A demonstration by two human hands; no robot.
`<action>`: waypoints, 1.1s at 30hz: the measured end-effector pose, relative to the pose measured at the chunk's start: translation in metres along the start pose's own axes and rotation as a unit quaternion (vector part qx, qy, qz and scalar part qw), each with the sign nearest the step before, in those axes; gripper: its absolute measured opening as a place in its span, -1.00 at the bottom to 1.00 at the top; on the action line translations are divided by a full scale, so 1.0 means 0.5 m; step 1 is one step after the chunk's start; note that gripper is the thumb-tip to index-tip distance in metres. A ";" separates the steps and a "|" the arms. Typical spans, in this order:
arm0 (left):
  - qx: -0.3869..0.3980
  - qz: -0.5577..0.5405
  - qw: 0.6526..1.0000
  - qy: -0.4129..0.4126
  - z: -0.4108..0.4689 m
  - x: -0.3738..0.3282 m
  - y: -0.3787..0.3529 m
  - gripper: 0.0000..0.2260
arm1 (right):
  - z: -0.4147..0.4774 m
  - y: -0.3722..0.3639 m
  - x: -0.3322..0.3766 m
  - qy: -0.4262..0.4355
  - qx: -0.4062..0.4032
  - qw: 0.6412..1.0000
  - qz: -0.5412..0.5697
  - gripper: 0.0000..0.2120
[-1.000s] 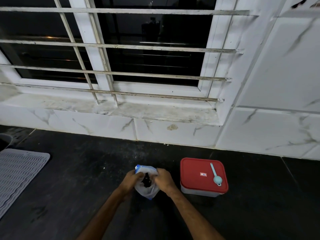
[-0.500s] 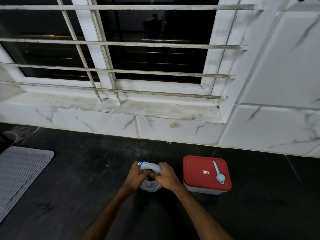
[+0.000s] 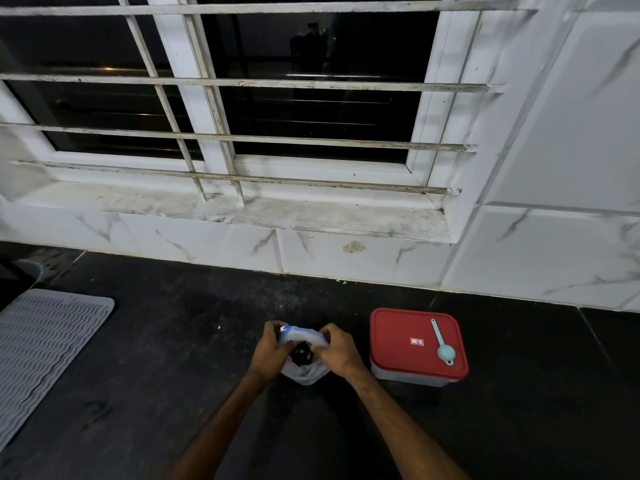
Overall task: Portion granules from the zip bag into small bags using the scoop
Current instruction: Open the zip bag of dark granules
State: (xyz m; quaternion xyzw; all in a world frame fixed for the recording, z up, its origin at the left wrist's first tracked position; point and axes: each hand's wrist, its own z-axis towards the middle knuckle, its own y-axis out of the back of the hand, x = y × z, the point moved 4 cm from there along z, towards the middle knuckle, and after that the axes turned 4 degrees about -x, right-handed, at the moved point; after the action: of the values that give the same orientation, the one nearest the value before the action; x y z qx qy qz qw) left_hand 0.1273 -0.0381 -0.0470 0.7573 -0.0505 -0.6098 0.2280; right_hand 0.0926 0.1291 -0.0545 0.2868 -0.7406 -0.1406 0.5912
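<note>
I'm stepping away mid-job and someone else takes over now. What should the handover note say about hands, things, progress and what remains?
Left hand: grip on the zip bag's top left edge. Right hand: grip on its top right edge.
The bag stands on the dark counter; the scoop lies on the red-lidded box to its right, untouched.
Done: nothing portioned that shows. Left: take the scoop, fill small bags; none are in view.

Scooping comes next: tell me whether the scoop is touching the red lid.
Touching. The head view shows the scoop lying flat on the red lid, no gap beneath it.
</note>
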 end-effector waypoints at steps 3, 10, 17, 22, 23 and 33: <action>0.022 0.038 0.999 -0.011 0.004 -0.002 0.003 -0.62 | 0.000 0.002 0.000 0.005 0.000 1.000 -0.023 -0.80; 0.065 0.121 0.989 -0.051 -0.012 0.006 -0.005 -0.45 | -0.013 -0.016 0.015 0.046 -0.002 0.994 -0.097 -0.77; 0.016 0.204 0.979 0.018 -0.024 0.016 0.007 -0.66 | -0.037 -0.017 -0.003 -0.030 0.035 0.966 -0.253 -0.71; -0.047 0.226 0.973 -0.004 -0.019 -0.011 0.019 -0.71 | -0.028 -0.006 0.020 -0.003 -0.004 0.989 -0.149 -0.80; -0.050 0.235 0.971 -0.006 -0.018 -0.016 0.020 -0.70 | -0.026 -0.003 0.021 -0.003 -0.009 0.991 -0.132 -0.81; 0.015 0.217 0.975 -0.031 -0.016 -0.035 0.010 -0.34 | -0.041 -0.004 -0.001 -0.013 0.033 0.998 -0.061 -0.67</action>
State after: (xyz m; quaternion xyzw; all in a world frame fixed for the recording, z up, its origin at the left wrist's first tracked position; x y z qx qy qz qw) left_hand 0.1314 -0.0338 -0.0278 0.7122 -0.2304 -0.5683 0.3418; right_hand 0.1127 0.1304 -0.0506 0.3488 -0.7335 -0.1554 0.5623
